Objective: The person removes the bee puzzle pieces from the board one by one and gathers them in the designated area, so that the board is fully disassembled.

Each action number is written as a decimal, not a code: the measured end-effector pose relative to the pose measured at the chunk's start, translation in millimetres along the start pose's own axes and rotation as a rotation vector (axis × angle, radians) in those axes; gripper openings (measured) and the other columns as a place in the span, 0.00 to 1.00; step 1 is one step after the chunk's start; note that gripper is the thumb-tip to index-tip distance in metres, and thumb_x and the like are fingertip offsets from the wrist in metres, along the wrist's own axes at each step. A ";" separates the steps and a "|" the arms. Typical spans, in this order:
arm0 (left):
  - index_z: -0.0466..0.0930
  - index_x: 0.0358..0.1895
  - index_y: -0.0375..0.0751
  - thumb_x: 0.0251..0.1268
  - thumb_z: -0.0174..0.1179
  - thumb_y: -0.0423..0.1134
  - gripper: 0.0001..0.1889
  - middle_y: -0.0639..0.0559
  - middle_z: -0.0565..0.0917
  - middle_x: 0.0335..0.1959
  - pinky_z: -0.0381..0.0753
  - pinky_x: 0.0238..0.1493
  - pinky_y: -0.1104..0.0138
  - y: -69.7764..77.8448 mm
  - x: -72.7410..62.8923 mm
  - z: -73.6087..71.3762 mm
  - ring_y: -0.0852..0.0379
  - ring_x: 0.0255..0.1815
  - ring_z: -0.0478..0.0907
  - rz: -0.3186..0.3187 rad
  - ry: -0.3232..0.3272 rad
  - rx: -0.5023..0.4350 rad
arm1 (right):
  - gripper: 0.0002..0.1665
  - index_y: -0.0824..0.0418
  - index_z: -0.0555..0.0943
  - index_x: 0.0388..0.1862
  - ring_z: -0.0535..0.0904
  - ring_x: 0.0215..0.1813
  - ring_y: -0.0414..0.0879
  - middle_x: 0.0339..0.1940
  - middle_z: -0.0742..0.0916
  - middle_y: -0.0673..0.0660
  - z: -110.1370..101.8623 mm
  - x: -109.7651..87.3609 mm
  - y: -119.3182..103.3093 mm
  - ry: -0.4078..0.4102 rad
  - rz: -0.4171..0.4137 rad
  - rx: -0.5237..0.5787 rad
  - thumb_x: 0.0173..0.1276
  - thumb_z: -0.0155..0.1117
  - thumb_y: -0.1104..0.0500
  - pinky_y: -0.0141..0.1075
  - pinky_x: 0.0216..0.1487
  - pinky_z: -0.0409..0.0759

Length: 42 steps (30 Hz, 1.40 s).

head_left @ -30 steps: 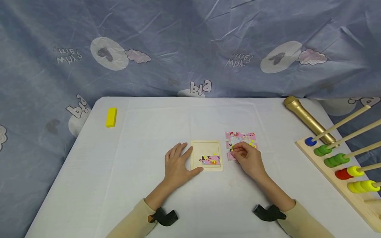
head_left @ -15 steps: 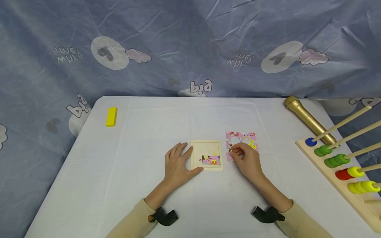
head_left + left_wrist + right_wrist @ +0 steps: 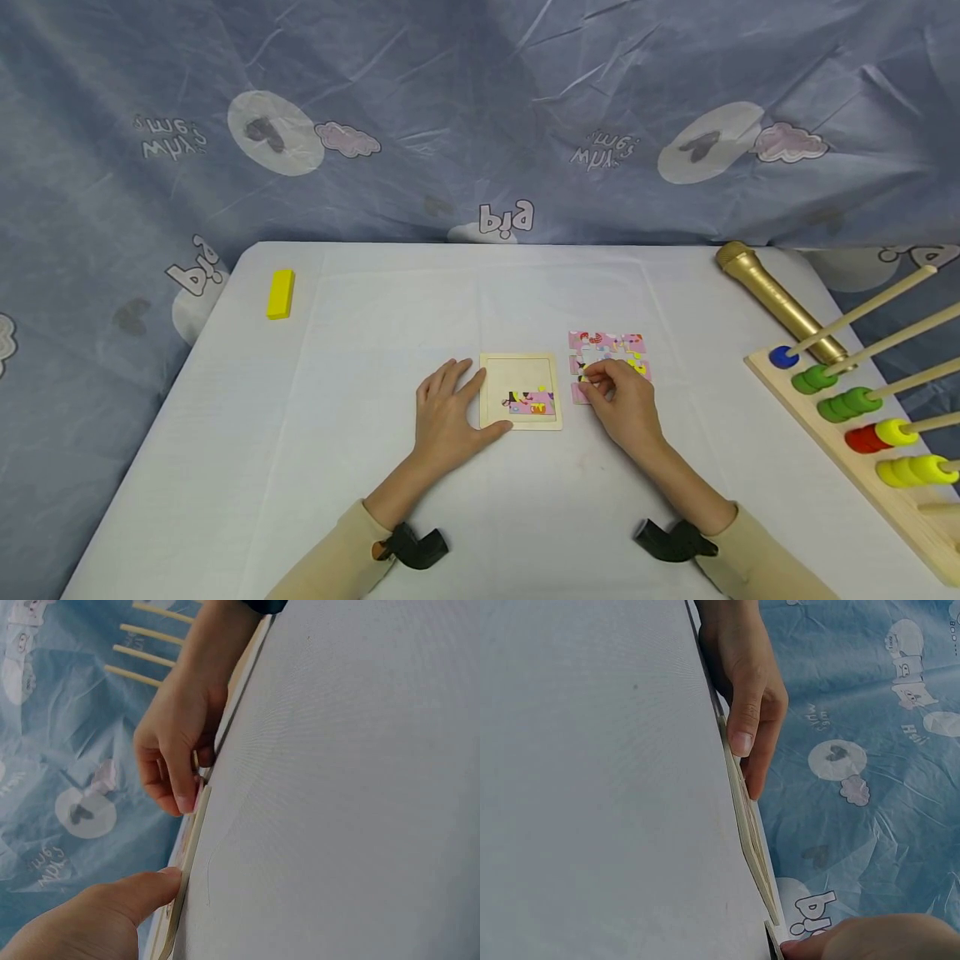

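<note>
A square wooden puzzle tray (image 3: 517, 371) lies flat, with joined pink picture pieces (image 3: 532, 404) in its lower right corner. My left hand (image 3: 448, 417) rests at the tray's left side, fingers spread, the index finger by the left edge and the thumb (image 3: 154, 891) on the near rim. My right hand (image 3: 626, 404) is just right of the tray, over loose pink puzzle pieces (image 3: 607, 342). Its thumb and fingertips pinch a puzzle piece (image 3: 772, 939), seen edge-on and tilted in the right wrist view. The hand covers part of the loose pieces.
A wooden abacus with rods and coloured beads (image 3: 847, 404) stands along the right edge. Behind it lies a gold microphone (image 3: 780, 300). A yellow block (image 3: 281, 294) sits at the far left of the white-covered table (image 3: 405, 300). A printed blue-grey curtain (image 3: 420, 108) hangs behind.
Since a second ago my right hand has shifted very slightly left, staying over the loose pieces. My left hand and the tray have not moved.
</note>
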<state>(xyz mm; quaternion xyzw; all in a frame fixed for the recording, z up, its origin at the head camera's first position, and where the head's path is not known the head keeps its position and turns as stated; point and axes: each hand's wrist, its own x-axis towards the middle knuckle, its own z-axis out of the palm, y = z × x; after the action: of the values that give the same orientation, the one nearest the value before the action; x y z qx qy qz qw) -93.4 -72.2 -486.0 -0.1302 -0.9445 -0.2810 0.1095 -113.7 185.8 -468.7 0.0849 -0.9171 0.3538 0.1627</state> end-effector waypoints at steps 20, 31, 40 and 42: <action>0.77 0.63 0.40 0.43 0.73 0.61 0.43 0.43 0.72 0.67 0.56 0.67 0.46 -0.2 -0.1 0.0 0.43 0.71 0.62 0.006 0.003 -0.007 | 0.11 0.66 0.83 0.35 0.74 0.27 0.44 0.28 0.84 0.57 -2.0 0.3 -2.1 0.051 0.002 0.010 0.53 0.76 0.67 0.23 0.30 0.65; 0.77 0.63 0.40 0.44 0.72 0.62 0.43 0.44 0.72 0.67 0.56 0.67 0.47 0.7 0.0 -1.0 0.44 0.72 0.61 0.000 -0.006 0.005 | 0.16 0.65 0.83 0.43 0.73 0.30 0.42 0.34 0.83 0.57 1.6 0.8 -27.2 -0.185 -0.067 0.143 0.55 0.74 0.68 0.27 0.30 0.72; 0.77 0.64 0.41 0.45 0.71 0.63 0.43 0.45 0.72 0.67 0.56 0.67 0.47 -0.8 -0.3 -0.6 0.44 0.72 0.61 0.009 -0.006 0.012 | 0.17 0.65 0.82 0.44 0.75 0.31 0.43 0.35 0.83 0.57 17.2 3.6 -54.9 -0.287 -0.132 0.228 0.55 0.74 0.67 0.28 0.30 0.73; 0.77 0.64 0.41 0.45 0.71 0.64 0.43 0.44 0.72 0.67 0.57 0.67 0.47 -1.1 -0.3 -0.8 0.44 0.72 0.61 0.010 -0.006 0.017 | 0.17 0.64 0.82 0.44 0.75 0.31 0.43 0.37 0.84 0.57 19.9 4.4 -57.9 -0.303 -0.131 0.234 0.55 0.74 0.67 0.28 0.31 0.73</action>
<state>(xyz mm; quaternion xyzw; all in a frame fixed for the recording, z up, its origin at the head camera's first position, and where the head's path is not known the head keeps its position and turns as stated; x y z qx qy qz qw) -93.4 -73.6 -485.9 -0.1350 -0.9464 -0.2722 0.1092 -106.9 129.5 -445.0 0.2149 -0.8764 0.4297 0.0343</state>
